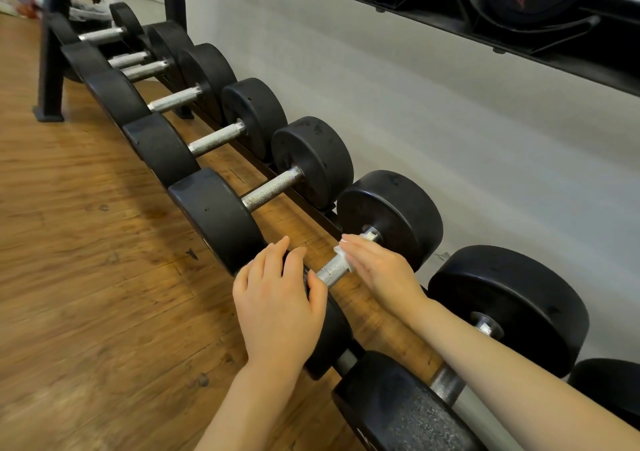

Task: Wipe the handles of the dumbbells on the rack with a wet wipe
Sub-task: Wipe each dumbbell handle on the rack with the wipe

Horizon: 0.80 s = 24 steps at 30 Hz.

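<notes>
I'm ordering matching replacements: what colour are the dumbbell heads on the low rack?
Black, matte, with silver knurled handles; the dumbbell heads show best in the head view.

Between the hands the handle [330, 272] was rough knurled metal, its heads [391, 215] matt black rubber, the floor [86, 242] beneath grained wood.
</notes>
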Motion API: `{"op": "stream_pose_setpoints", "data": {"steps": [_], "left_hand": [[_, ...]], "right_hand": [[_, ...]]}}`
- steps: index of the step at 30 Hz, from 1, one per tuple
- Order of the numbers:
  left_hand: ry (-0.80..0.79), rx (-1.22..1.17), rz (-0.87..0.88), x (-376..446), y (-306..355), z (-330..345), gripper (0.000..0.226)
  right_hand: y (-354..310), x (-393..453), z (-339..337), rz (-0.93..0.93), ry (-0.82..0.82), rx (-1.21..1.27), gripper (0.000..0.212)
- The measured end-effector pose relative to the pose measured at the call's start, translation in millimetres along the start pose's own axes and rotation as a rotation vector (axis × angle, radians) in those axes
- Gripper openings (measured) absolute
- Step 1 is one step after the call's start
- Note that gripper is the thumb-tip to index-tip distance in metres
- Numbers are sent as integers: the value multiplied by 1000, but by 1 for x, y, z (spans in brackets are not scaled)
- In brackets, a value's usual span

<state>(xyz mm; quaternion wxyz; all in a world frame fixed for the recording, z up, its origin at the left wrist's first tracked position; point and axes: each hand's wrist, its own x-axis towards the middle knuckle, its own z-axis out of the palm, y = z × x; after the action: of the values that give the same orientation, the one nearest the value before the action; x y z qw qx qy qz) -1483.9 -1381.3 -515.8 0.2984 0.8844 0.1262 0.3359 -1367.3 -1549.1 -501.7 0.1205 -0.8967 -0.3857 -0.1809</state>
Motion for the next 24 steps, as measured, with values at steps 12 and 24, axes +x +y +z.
{"op": "stream_pose_setpoints", "data": {"steps": [12, 24], "left_hand": [[1, -10, -1, 1, 0, 0, 49], [9, -28, -1, 1, 0, 0, 48]], "right_hand": [[-2, 1, 1, -3, -46, 24, 31], [5, 12, -9, -41, -142, 21, 32]]}}
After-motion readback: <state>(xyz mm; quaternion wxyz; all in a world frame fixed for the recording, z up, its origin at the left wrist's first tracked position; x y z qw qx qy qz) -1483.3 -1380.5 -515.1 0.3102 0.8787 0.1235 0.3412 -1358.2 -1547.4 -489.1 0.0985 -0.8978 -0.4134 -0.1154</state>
